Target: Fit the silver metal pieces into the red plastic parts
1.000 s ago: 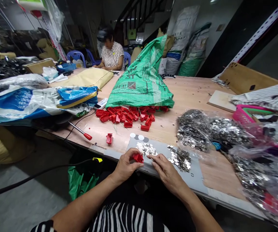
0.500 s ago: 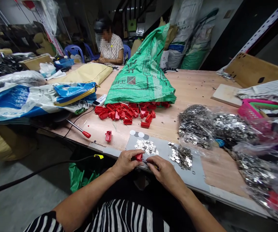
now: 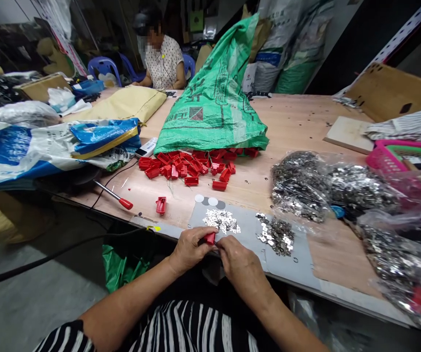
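Observation:
My left hand (image 3: 192, 248) is closed around a small red plastic housing (image 3: 209, 238), held just over the table's front edge. My right hand (image 3: 242, 261) is closed on a slim tool (image 3: 217, 243) with a metal shaft, like a screwdriver. Its tip meets the right end of the red housing, and my fingers hide most of the handle. Right behind my hands, a pile of small shiny metal plates (image 3: 221, 221) lies on a grey mat (image 3: 247, 220). Another pile of small metal pieces (image 3: 278, 237) is to the right. A single red housing (image 3: 161, 205) rests to the left.
Many red housings (image 3: 192, 168) spill from a green woven sack (image 3: 210, 112). Clear bags of metal parts (image 3: 300, 186) and a pink basket (image 3: 384, 159) stand right. A lever with a red grip (image 3: 124, 203) juts out left. A co-worker (image 3: 162, 58) sits across the table.
My right hand has turned and drawn closer to the red housing, covering the tool's handle. My left hand keeps its hold. The whole view has shifted slightly.

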`<state>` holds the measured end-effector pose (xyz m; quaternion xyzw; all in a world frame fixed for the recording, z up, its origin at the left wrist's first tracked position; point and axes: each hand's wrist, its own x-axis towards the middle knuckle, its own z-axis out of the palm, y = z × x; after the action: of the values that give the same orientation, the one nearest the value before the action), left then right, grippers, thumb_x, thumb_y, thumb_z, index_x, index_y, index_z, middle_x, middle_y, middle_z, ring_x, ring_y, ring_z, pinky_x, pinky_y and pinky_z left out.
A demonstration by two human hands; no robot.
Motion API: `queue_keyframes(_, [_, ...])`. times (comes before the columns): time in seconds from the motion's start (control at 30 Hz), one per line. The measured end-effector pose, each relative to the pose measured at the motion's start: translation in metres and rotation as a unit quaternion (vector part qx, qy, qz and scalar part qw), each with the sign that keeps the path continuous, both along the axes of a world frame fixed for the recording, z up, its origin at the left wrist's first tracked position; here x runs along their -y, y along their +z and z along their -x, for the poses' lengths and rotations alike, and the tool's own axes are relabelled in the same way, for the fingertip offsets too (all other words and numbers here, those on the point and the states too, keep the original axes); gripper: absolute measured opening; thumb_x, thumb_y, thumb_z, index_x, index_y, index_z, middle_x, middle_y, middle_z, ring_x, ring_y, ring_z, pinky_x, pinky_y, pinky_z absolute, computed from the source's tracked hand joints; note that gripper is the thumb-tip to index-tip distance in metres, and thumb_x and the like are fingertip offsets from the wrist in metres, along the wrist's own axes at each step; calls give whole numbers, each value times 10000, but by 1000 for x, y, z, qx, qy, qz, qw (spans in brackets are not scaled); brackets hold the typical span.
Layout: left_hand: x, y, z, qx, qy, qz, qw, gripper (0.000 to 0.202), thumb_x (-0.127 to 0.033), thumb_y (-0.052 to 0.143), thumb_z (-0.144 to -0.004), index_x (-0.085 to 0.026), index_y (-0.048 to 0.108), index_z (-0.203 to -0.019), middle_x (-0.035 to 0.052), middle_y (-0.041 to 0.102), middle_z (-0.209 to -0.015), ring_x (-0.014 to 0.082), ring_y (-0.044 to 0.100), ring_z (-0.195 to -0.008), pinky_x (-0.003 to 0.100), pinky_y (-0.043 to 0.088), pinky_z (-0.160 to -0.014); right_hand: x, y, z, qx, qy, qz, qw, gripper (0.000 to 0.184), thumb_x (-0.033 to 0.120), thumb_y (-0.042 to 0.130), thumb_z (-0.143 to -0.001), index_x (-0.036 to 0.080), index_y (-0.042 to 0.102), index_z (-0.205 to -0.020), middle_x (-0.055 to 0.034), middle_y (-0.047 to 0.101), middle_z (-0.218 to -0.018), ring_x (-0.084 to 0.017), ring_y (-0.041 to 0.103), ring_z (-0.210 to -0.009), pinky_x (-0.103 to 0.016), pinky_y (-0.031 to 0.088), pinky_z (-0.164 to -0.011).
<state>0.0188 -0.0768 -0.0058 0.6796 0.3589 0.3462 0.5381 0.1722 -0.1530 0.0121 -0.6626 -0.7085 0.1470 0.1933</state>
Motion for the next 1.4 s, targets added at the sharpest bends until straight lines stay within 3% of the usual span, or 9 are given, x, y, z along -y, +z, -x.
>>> queue_keyframes(0.2, [1,1,1,15,0,6,1000,372,-166,747,-639,-272,722,-994,38,727,-1010,237,638,-938,350,438,-918,1,4,-2,-36,-4,16,999,181,147,427,-901,212,587,-952,-57,622,-898,-200,621,-803,-307,477,-700])
queue_keyframes(0.33, [6,7,3,11,26,-1,1000,338,-212,775,-633,-242,711,-964,32,718,-925,201,624,-831,306,452,-826,7,7,-12,-147,2,-43,988,195,212,399,-929,226,553,-1049,-66,618,-997,-199,599,-917,-324,473,-798])
queue_keyframes(0.47, [17,21,0,111,56,76,989,307,-235,779,-657,-214,661,-940,17,679,-891,167,613,-820,269,451,-785,14,15,-16,-231,-15,-24,973,170,281,371,-956,218,488,-1061,-43,644,-897,-178,610,-790,-295,466,-724])
queue_keyframes(0.53, [22,31,-3,208,65,165,962,297,-237,755,-698,-213,618,-960,7,669,-902,145,624,-811,262,456,-784,16,23,-15,-254,2,12,967,227,305,348,-972,224,445,-1161,-3,636,-776,-161,593,-692,-282,452,-680])
queue_keyframes(0.7, [29,47,-6,364,13,381,850,201,-290,712,-766,-158,563,-790,30,694,-802,169,679,-833,301,472,-852,14,41,-8,-252,52,37,966,412,337,322,-988,243,330,-1389,42,595,-654,-147,574,-625,-274,434,-684])
queue_keyframes(1.0, [34,52,-8,408,28,515,753,132,-205,581,-872,-82,623,-892,98,721,-861,170,702,-776,291,535,-791,9,43,-6,-246,61,11,967,361,373,369,-975,247,491,-1291,35,574,-607,-148,561,-564,-238,423,-576])
queue_keyframes(1.07, [34,53,-9,414,29,520,746,130,-196,569,-878,-78,622,-887,101,719,-853,172,702,-772,293,539,-792,8,44,-5,-234,58,1,970,340,368,385,-971,251,512,-1264,22,611,-645,-155,581,-582,-240,432,-582])
queue_keyframes(1.23, [37,51,-12,431,59,499,749,132,-201,559,-885,-99,614,-822,73,705,-816,149,689,-748,293,536,-816,7,41,-1,-185,23,-64,980,273,336,401,-964,281,574,-1168,-27,694,-999,-196,661,-821,-272,461,-715])
queue_keyframes(1.4, [42,50,-14,424,62,471,771,110,-211,640,-828,-114,606,-791,67,701,-834,165,687,-804,335,513,-889,3,29,1,-236,3,-73,969,313,376,360,-973,242,642,-998,-18,662,-776,-167,604,-665,-247,443,-629])
